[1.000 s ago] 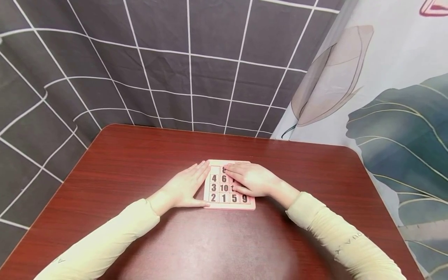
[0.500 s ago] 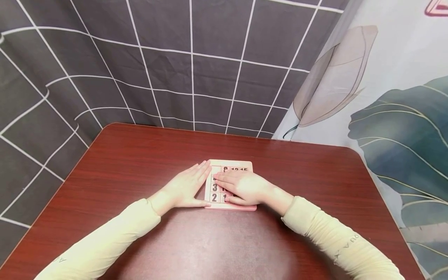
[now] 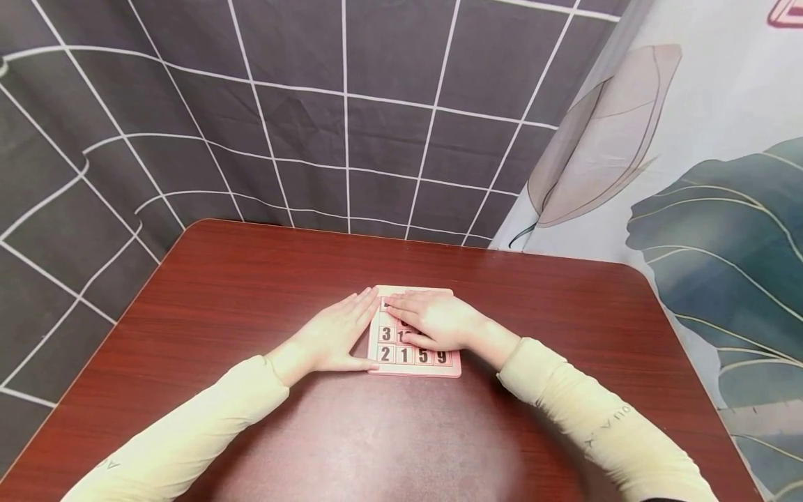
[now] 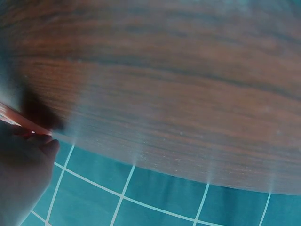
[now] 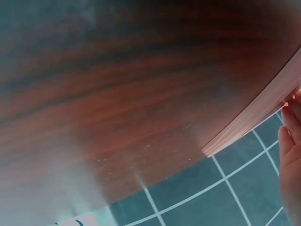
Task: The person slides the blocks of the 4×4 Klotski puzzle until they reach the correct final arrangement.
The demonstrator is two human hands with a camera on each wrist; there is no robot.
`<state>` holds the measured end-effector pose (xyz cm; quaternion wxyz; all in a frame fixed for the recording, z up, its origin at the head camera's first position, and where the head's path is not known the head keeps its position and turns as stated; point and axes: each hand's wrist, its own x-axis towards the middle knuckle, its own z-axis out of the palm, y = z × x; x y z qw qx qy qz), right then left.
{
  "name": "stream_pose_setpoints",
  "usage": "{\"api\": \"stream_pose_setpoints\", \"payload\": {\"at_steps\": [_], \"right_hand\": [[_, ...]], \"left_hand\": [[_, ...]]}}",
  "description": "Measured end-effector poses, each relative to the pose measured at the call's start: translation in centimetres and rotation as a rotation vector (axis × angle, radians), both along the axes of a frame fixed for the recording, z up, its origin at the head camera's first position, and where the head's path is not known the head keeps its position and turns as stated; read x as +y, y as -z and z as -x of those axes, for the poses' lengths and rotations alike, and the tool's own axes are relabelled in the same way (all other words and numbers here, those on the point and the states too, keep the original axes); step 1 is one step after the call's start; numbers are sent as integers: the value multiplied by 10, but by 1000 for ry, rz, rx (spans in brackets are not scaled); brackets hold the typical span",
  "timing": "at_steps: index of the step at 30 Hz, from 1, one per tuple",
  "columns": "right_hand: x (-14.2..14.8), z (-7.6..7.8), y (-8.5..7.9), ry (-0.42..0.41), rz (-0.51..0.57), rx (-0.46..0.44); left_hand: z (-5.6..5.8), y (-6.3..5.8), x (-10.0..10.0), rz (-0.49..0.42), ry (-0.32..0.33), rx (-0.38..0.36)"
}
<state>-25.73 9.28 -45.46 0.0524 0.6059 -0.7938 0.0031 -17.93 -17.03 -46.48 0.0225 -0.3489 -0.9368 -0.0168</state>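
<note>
A pale pink sliding number puzzle (image 3: pixel 414 369) lies flat on the table, black numerals on its square tiles. Along its left edge rests my left hand (image 3: pixel 332 335), fingers straight at the upper left corner and thumb at the lower left. My right hand (image 3: pixel 439 319) lies over the upper right part with fingers extended; its fingertips touch the top-left tile. The tiles 3, 2, 1, 5 and 9 show, while much of the upper rows is hidden. Below the top-left tile a blank slot is visible. In the right wrist view, the puzzle's side edge (image 5: pixel 254 110) runs beside the right hand (image 5: pixel 292 146).
The reddish-brown wooden table (image 3: pixel 270 265) has rounded back corners. A dark grey curtain with white grid lines (image 3: pixel 301 125) hangs behind it, and a white leaf-patterned curtain (image 3: pixel 721 209) hangs at the right.
My right hand has moved left across the puzzle, dipped down, then gone up again. The tile 4 has slid up into the top-left slot, leaving a blank below. The left hand stays put.
</note>
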Motion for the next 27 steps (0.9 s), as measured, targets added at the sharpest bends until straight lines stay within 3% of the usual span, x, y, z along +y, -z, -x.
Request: {"api": "stream_pose_setpoints", "payload": {"at_steps": [6, 19, 27], "right_hand": [[1, -2, -2, -6, 15, 5], [10, -38, 2, -148, 94, 59], [8, -33, 3, -116, 58, 56]], "left_hand": [[0, 2, 0, -2, 3, 1], [1, 1, -1, 31, -3, -6], [3, 0, -1, 62, -6, 3]]}}
